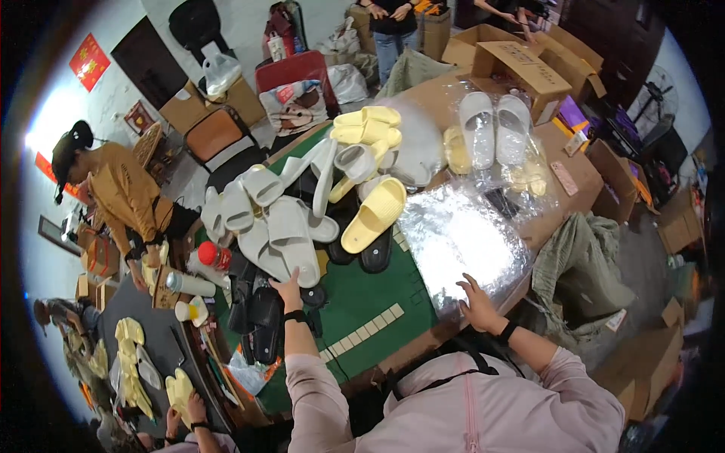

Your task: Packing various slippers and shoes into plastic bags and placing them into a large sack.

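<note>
My left hand (287, 294) reaches out over the green mat (385, 298), fingers apart, at the near end of a grey slipper (289, 230) in a heap of grey slippers; whether it touches is hard to tell. Black slippers (266, 323) lie just left of that hand. My right hand (481, 307), fingers spread and holding nothing, is over the near edge of a stack of shiny clear plastic bags (464, 241). Right of the heap, a yellow slipper (373, 214) rests on black ones, with more yellow slippers (368, 124) farther back.
Grey slippers (477, 130) in clear plastic lie at the far right, near a pink phone (563, 178) and an open carton (521, 79). A green woven sack (578, 279) slumps beside the table. At left, a co-worker (124, 189) stands by a dark table (147, 313); another person's hands (192, 411) hold yellow slippers.
</note>
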`<state>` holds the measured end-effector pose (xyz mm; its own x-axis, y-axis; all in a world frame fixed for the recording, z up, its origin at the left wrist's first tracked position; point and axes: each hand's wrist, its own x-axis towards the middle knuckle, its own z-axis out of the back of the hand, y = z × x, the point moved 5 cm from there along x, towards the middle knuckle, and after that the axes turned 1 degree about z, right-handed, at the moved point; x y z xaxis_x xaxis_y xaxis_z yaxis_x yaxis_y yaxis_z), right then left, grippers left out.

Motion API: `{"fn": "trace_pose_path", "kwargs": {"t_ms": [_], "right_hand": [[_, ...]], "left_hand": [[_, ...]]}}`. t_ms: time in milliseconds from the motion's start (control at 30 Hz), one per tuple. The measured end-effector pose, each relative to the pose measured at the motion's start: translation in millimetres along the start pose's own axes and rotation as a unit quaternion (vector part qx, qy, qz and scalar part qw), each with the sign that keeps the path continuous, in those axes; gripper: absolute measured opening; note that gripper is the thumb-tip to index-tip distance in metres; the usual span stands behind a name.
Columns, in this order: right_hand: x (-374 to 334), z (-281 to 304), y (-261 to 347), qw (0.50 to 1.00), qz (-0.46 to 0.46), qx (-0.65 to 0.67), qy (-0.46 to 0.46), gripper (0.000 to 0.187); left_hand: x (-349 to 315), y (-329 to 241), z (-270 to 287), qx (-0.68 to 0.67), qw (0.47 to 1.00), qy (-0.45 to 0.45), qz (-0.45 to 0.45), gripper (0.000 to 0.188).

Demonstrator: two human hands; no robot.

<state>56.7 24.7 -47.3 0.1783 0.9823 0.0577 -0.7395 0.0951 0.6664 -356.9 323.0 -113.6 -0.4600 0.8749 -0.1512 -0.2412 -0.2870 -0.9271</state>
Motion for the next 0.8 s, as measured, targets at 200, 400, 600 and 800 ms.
{"fn": "trace_pose_path", "kwargs": {"t_ms": [200,400,600,800], "right_hand": [[-6,-1,-14,0.998,-0.069,-0.013,0.009,0.053],[-4,-36,-63,0.973,-0.127,-0.175,0.086,0.058],[-1,-85,-118,0.973,-0.139,-0.076,0.170,0.067],[8,-75,-137,0.979,-0.104,0.075,0.158,0.060]], "left_hand": [[-32,5,-54,-0.151,0.957,0.149,0.198,0.026],[-123,-14,-37,-0.304,0.925,0.163,0.158,0.032],[-246,-107,5,-0.296,0.928,0.222,-0.045,0.034],[-341,-149,-26,-0.232,0.893,0.385,-0.032,0.030]]}}
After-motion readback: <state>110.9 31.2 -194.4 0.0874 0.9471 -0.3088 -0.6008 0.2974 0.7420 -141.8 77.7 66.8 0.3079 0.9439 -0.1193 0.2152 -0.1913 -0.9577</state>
